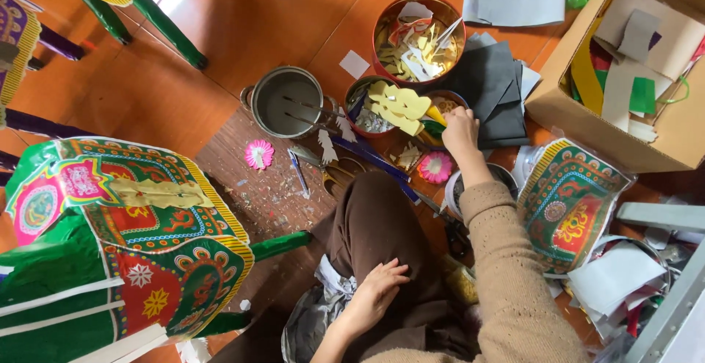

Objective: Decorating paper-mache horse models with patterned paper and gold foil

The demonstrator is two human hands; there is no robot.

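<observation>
Looking down from my head, I see my right hand (460, 129) stretched out in front of me. It is reaching into the small bowl (446, 103), right at its near edge. My fingers are curled down into it, so I cannot tell if I have pinched anything yet. Just to the left of that hand is the other bowl with yellow paper shapes (400, 107) piled on top. A pink paper flower (435, 167) lies just below my wrist.

My left hand (376, 291) is resting flat and open on my lap, on my brown trousers (374, 220). It holds nothing.

To do this bit well, I think I should pick with just my fingertips and take one little piece, not a bunch. I should lift slowly so my sleeve does not knock the yellow shapes or tip the bowl.

Further left of my right hand there is a grey pot (286, 102) with sticks in it, and another pink flower (258, 154) on the wooden board (242, 187). Beyond my hand is a round red tin (418, 38) full of paper scraps. To the right is a cardboard box (587, 106). A big bright painted paper figure (132, 223) stands beside my left hand.
</observation>
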